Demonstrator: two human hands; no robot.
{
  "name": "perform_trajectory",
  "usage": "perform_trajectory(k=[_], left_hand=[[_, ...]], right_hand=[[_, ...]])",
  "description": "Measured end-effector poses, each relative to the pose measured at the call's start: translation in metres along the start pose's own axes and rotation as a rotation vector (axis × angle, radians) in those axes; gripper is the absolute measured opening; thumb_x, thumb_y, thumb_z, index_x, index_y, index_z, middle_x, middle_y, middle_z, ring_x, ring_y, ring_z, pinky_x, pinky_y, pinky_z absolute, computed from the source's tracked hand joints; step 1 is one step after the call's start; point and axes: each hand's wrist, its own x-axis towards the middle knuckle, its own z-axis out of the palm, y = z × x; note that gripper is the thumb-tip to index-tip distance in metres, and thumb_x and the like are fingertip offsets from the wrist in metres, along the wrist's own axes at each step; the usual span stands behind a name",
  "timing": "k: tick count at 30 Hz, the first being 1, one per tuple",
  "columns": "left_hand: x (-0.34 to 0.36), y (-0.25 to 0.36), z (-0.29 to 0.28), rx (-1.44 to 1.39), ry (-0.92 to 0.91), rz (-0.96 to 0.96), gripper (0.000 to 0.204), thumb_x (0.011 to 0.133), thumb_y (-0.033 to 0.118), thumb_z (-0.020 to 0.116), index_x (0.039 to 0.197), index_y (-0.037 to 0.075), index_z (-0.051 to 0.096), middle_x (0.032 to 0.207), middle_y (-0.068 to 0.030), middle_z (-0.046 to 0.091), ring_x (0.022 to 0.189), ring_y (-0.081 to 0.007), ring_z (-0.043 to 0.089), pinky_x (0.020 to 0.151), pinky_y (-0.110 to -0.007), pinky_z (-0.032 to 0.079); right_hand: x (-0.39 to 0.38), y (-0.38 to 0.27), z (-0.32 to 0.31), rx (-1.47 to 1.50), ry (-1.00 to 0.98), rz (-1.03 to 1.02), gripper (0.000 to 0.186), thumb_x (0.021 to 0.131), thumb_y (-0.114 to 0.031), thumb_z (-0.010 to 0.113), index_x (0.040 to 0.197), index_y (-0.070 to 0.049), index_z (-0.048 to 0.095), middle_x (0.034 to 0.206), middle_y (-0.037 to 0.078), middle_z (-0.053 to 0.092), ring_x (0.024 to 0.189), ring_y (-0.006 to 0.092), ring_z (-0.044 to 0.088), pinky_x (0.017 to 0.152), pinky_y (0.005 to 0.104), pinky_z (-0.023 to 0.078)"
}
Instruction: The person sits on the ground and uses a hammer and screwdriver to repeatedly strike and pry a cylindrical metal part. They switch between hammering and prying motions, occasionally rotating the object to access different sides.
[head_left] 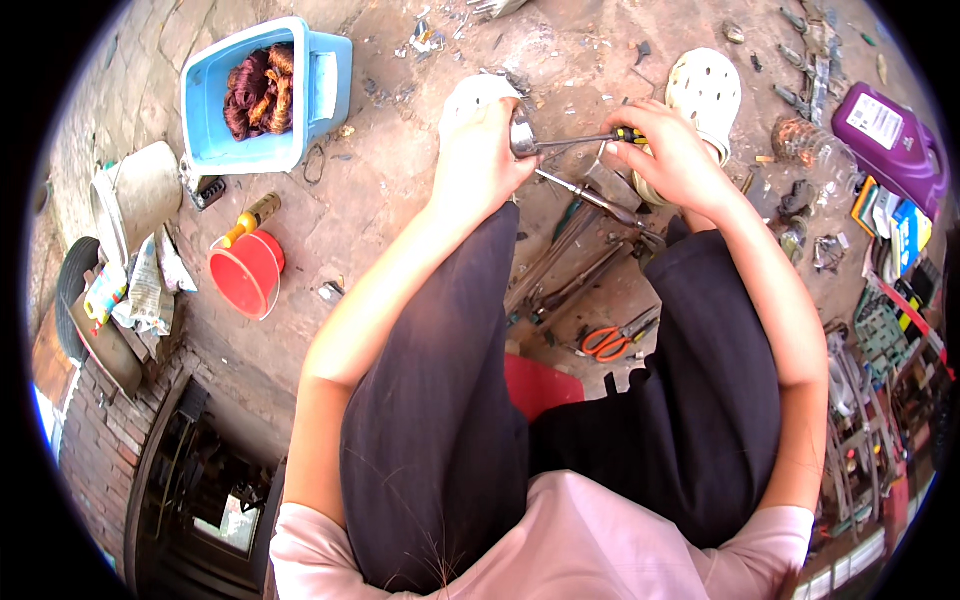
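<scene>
Your left hand point(478, 150) grips a small metal part point(522, 135) above your left knee, and your right hand point(672, 150) is closed on a screwdriver point(585, 141) whose tip touches that part. Just near of them, long tools point(575, 260) lie on the ground, with orange scissors point(612, 340) nearer still. Far left sits a blue bin point(320, 90) of copper coils point(258, 90); a red cup point(246, 272) lies nearer.

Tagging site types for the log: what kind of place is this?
Likely an informal outdoor repair or scrap-salvage spot, worked seated on bare ground. Evidence: hand tools scattered on the dirt, a blue tub of copper wire coils, and circuit boards piled on the person's right.
</scene>
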Motion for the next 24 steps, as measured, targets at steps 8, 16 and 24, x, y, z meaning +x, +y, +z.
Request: perform_trajectory(k=[8, 16, 24], left_hand=[[-0.016, -0.007, -0.001, -0.056, 0.076, -0.002, 0.048, 0.072, 0.014, 0.074, 0.114, 0.001, 0.054, 0.108, -0.0182, 0.058, 0.098, -0.0358, 0.059, 0.083, -0.041, 0.048], [-0.034, -0.008, -0.003, -0.116, -0.016, -0.009, 0.024, 0.076, 0.007, 0.069, 0.099, 0.002, 0.062, 0.092, -0.0128, 0.06, 0.082, -0.0287, 0.059, 0.077, -0.037, 0.048], [0.008, -0.014, -0.034, 0.021, 0.23, 0.308, 0.02, 0.079, 0.005, 0.065, 0.098, 0.006, 0.065, 0.093, -0.0082, 0.063, 0.088, -0.024, 0.061, 0.079, -0.034, 0.049]], right_hand=[[0.002, 0.029, 0.019, -0.286, 0.108, 0.146, 0.023, 0.083, -0.018, 0.064, 0.101, -0.004, 0.064, 0.092, 0.012, 0.065, 0.095, 0.0307, 0.058, 0.082, 0.0425, 0.043], [0.018, 0.046, 0.038, -0.363, 0.118, 0.224, 0.021, 0.083, -0.021, 0.064, 0.097, -0.004, 0.066, 0.095, 0.013, 0.065, 0.098, 0.0307, 0.059, 0.085, 0.0432, 0.042], [0.023, 0.055, 0.035, -0.365, 0.113, 0.247, 0.022, 0.084, -0.023, 0.062, 0.094, -0.005, 0.066, 0.094, 0.013, 0.067, 0.098, 0.0309, 0.06, 0.085, 0.0436, 0.043]])
